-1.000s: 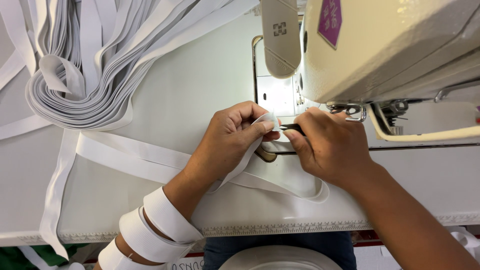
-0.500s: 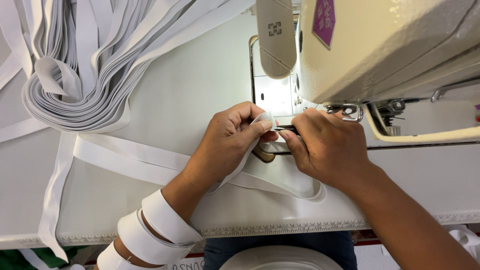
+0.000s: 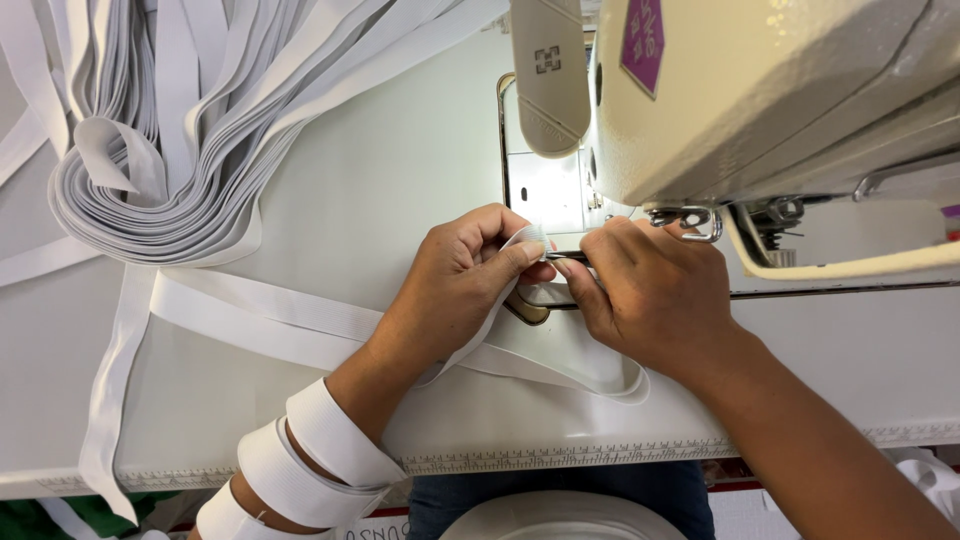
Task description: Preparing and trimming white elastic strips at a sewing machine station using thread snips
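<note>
Around the near forearm, loops of wide white elastic band [image 3: 320, 445] wrap the wrist behind the left hand [image 3: 455, 285]. Its fingers [image 3: 510, 262] are pinched together on the folded end of a white elastic strip [image 3: 530, 238], whose loop trails back under both palms. Just right of those fingertips, the right hand [image 3: 650, 290] clamps a thin metal tool [image 3: 568, 256] against the strip. Beyond the fingers stands the cream sewing machine [image 3: 760, 90]; far left lies a heap of white elastic bands [image 3: 170, 150].
</note>
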